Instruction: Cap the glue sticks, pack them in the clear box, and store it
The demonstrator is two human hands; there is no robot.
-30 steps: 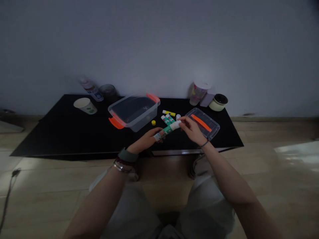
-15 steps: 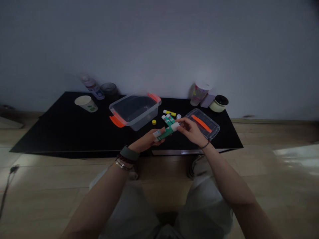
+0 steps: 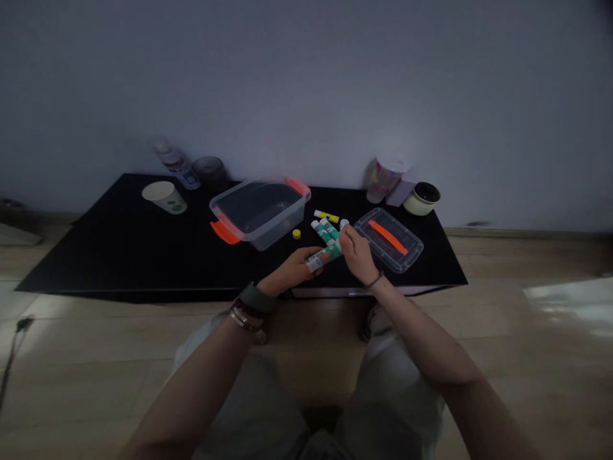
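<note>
My left hand (image 3: 301, 265) is wrapped round the lower end of a green and white glue stick (image 3: 332, 249), held tilted near the table's front edge. My right hand (image 3: 353, 249) is closed on the glue stick's upper, white-capped end, and its fingers mostly cover that end. Just behind them, two more green sticks (image 3: 326, 229) lie side by side on the black table (image 3: 230, 271). A yellow stick (image 3: 326, 216), a white cap (image 3: 344, 223) and a yellow cap (image 3: 297, 234) lie close by.
A clear box (image 3: 268, 223) with orange latches stands left of the sticks, its lid (image 3: 390, 239) to the right. Further left are a paper cup (image 3: 165, 197), a bottle (image 3: 177, 165) and a dark cup (image 3: 211, 171). A patterned cup (image 3: 384, 181) and cream pot (image 3: 421, 199) stand back right.
My right hand has closed round the glue stick's white end, which its fingertips touched before. My left hand has shifted slightly right with the stick.
</note>
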